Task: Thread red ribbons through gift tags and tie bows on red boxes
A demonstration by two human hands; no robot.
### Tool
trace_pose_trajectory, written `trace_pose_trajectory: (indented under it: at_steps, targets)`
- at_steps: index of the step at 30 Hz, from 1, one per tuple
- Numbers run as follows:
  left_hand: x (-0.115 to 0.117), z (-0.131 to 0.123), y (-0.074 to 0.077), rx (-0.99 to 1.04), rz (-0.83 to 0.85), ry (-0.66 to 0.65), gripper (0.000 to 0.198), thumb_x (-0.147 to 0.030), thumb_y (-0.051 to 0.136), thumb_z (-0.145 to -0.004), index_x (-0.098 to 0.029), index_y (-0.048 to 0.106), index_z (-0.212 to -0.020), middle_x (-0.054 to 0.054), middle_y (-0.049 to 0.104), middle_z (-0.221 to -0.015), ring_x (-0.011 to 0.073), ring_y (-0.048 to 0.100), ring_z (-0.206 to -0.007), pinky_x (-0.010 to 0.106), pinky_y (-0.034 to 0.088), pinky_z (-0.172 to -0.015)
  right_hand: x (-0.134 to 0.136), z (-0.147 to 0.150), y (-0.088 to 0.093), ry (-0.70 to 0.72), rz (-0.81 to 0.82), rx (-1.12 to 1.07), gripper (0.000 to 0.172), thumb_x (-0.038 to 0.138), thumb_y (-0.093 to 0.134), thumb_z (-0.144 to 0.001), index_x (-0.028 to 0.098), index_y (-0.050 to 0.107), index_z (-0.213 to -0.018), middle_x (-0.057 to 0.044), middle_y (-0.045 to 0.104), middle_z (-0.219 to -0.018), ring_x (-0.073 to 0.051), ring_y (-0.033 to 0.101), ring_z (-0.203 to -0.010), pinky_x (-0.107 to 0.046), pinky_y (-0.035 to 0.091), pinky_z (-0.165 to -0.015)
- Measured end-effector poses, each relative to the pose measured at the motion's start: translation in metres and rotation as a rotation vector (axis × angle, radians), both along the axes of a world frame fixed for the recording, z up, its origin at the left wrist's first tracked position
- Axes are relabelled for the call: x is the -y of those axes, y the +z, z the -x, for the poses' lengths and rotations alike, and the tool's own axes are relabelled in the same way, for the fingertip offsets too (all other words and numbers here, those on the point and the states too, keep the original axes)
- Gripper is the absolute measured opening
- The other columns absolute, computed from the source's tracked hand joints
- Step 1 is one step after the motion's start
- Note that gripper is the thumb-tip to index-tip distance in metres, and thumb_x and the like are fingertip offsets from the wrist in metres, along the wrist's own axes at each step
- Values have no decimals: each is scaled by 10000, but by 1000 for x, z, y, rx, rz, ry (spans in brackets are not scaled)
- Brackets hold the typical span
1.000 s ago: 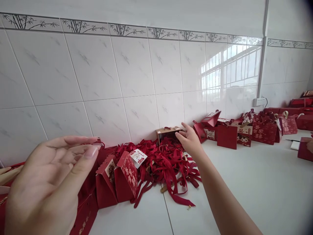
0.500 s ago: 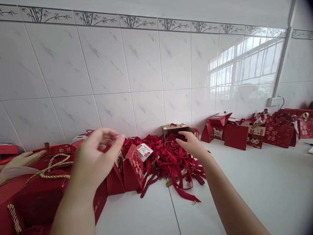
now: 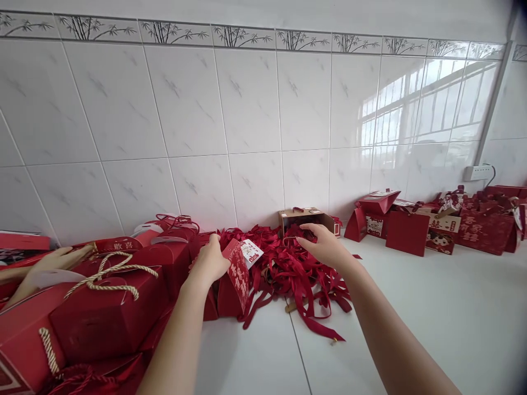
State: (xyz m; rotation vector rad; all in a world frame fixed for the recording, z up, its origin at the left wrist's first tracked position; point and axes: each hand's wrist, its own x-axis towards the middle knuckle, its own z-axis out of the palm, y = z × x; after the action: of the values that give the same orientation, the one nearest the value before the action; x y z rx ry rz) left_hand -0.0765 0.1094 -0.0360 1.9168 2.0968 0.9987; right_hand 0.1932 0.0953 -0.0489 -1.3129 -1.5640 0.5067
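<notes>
A white tiled wall is met by the back edge of a white surface. At the surface's left, large red gift boxes are crowded together, and beside them a co-worker's hand is seen near the wall. Along the back edge at the right, smaller red cartons are stood in a row. Between the two groups, a heap of red ribbons is spread from the back edge forward. Over it the right hand is held with fingers curved and thumb parted from them; nothing is seen gripped. An open cardboard box is set against the back edge, just behind that hand. By the left hand a peaked red gift box, left of the heap, is partly covered; its fingertips are hidden, so whether anything is pinched cannot be told. A white printed tag is seen just right of the peaked box's top.
</notes>
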Motion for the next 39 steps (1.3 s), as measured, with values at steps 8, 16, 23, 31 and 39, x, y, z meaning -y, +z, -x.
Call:
trace_pose_trajectory:
  at_steps: [8,16,23,31,39]
  targets:
    - [32,-18,23,313,-185,-216,697,-269,645,-751,-233,330,-1372,60,692,-993,205,686,-890,306,532,-753,3,14,0,181,-12,-123,606,497,692,-779,208,564,-1297,-133,581,-1330,-296,549,-1229,-472,436,-1038]
    - [71,-50,37,762,-430,-519,501,-257,733,-733,-239,487,-1169,13,634,-966,126,631,-836,230,525,-739,32,37,12,751,125,-799,323,395,774,-758,197,660,-985,-57,747,-941,-203,719,-806,-324,570,-758]
    - [83,-57,37,735,-332,-642,390,-248,674,-749,-247,563,-1123,45,664,-996,173,643,-774,270,546,-628,48,36,21,748,50,-830,250,344,760,-787,199,674,-971,-46,749,-890,-193,713,-752,-312,571,-712]
    - [80,-65,33,734,-340,-584,299,-409,747,-741,-205,607,-909,23,676,-795,148,633,-658,259,517,-627,52,36,24,694,-3,-864,352,335,783,-764,218,590,-1035,-34,726,-853,-201,710,-716,-336,584,-686]
    - [87,-71,33,816,-302,-614,267,-391,746,-751,-184,578,-775,8,641,-700,139,596,-614,249,485,-593,53,33,21,684,-93,-851,379,298,770,-789,295,596,-1126,1,696,-882,-157,686,-756,-291,577,-696]
